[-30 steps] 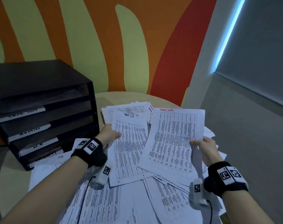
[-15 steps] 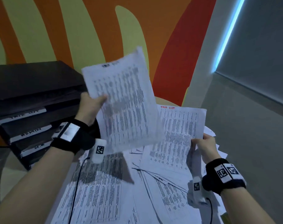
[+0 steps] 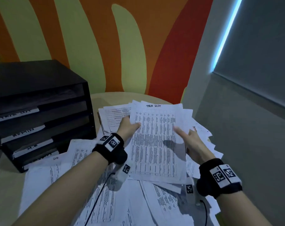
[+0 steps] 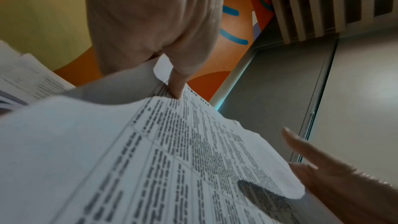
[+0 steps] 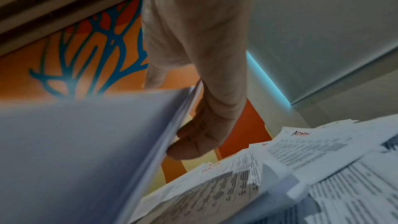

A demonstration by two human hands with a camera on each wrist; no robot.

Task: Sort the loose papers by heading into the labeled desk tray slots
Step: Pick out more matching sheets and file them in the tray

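Round table (image 3: 106, 97) against the striped wall. The sheet we raised half a second ago now lies on the "Task List" stack (image 3: 156, 141), clamped by left hand (image 3: 128, 126) and right hand (image 3: 192, 142) near the far edge; tray (image 3: 40, 82) left, unfed.

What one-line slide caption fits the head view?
Both hands, left hand and right hand, hold a "Task List" sheet above loose papers, beside the black desk tray.

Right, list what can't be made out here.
- Tray labels: head view, too blurred to read.
- Table text on the held sheets: too small, blurred in every view.
- Left hand fingers: under the sheets, head view.
- Lower papers: covered by the arms and upper sheets.
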